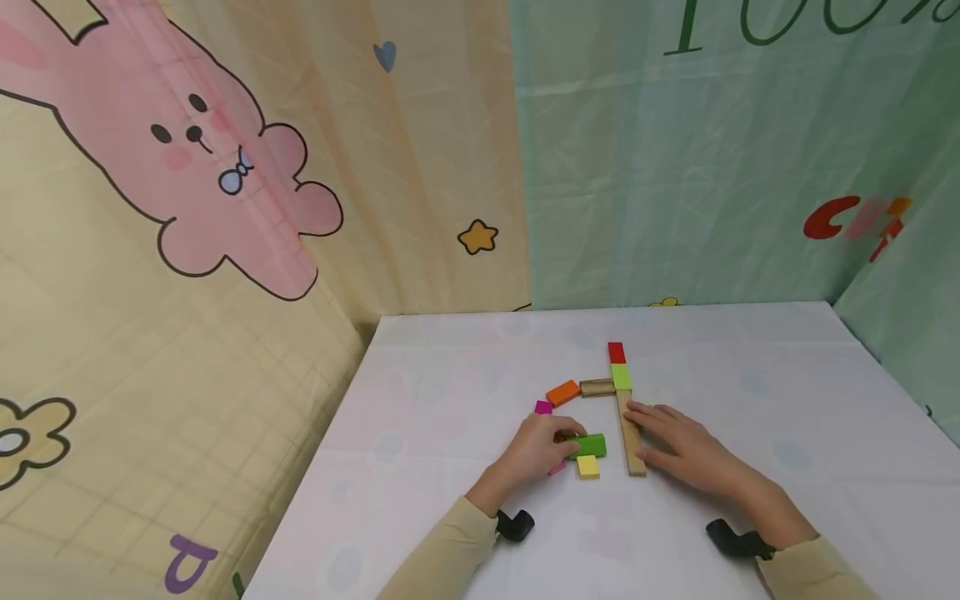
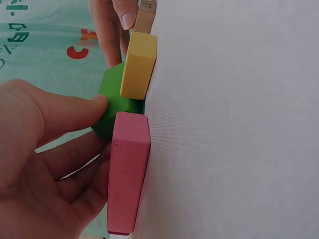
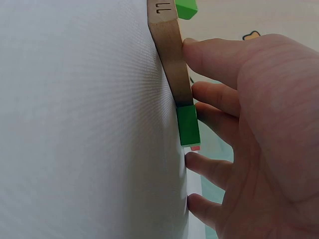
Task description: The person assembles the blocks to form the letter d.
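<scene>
My left hand point(image 1: 536, 446) pinches a green block point(image 1: 592, 446) between thumb and fingers. Just below that block lies a yellow block point(image 1: 588, 467). In the left wrist view a pink block point(image 2: 129, 172) stands close to the left fingers, partly covered by the hand in the head view. A long wooden strip point(image 1: 630, 433) runs away from me on the table. My right hand point(image 1: 693, 450) touches its right side with fairly straight fingers. At the strip's far end sit a light green block point(image 1: 621, 377) and a red block point(image 1: 617, 352).
A short wooden block point(image 1: 597, 387) reaches left from the strip, followed by an orange block point(image 1: 563, 393) and a magenta block point(image 1: 543, 407). All lie on a white-covered table point(image 1: 450, 375). Patterned curtains point(image 1: 420, 167) hang behind and at the sides.
</scene>
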The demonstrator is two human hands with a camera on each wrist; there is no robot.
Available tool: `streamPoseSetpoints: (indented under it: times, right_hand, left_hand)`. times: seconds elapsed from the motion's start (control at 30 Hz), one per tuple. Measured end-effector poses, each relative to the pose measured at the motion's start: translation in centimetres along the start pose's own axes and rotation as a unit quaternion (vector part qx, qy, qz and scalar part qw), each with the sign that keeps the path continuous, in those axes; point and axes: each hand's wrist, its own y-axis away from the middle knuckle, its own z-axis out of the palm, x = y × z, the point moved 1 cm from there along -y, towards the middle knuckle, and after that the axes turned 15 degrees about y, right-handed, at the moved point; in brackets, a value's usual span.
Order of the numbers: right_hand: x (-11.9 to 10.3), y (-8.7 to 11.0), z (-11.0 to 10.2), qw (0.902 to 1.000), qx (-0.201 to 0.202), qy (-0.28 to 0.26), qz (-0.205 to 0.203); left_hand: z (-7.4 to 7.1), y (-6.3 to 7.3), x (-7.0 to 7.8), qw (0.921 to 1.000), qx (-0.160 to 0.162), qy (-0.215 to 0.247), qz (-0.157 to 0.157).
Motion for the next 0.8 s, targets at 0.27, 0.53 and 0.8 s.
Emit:
streamPoseSetpoints:
  times: [0.27,0.53,0.8]
  right_hand:
    - [0.03,-0.07,0.08,1.0000,-0.001,0.003,0.001]
    - [0.05,-0.03,0.14,0.9999,0.008,0.000,-0.013]
    - [-0.13,0.07,-0.20,1.0000,0.003,0.001,-0.009]
  left_hand:
    - [0.01,0.00,0.13,0.9996,0.001,-0.027,0.011]
    - [0.20,0.30,0.25,0.9991,-0.019,-0.033,0.019]
    - [0.30,0.35,0.16,0.9983,-0.032,-0.041,0.028]
